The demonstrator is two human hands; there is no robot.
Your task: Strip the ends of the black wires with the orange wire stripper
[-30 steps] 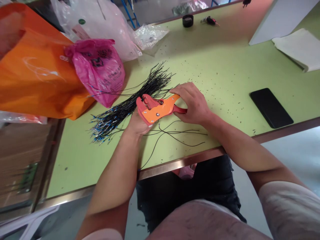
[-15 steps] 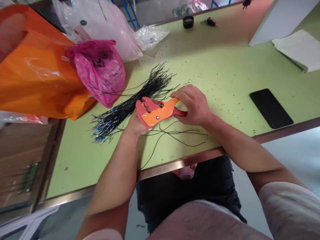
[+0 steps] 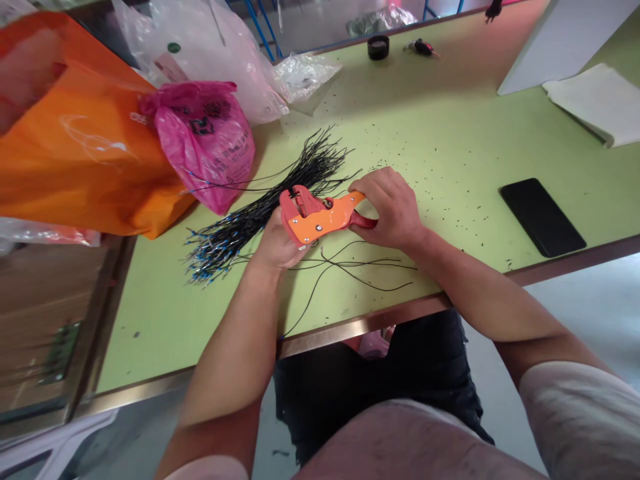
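Note:
My right hand [image 3: 393, 205] is wrapped round the handles of an orange and red wire stripper [image 3: 327, 219], held above the table with its jaw end pointing left. My left hand [image 3: 276, 248] is at that jaw end, partly behind the tool. Its fingers look curled, but the tool hides their tips and whatever they may hold. Behind and left of the tool lies a thick bundle of thin black wires [image 3: 263, 208], with blue and metallic ends toward the lower left. Several loose black wires [image 3: 345, 265] lie on the table below the tool.
An orange bag [image 3: 85, 153], a pink plastic bag [image 3: 207, 147] and clear plastic bags [image 3: 210, 53] stand at the left. A black phone [image 3: 543, 217] lies at the right. Keys [image 3: 423, 47] and a black round cap [image 3: 378, 47] are at the back. Tiny dark scraps dot the green table [image 3: 480, 140].
The wire stripper and my left hand have shifted slightly right and up. My right hand keeps its hold on the handles. The wire bundle lies as before.

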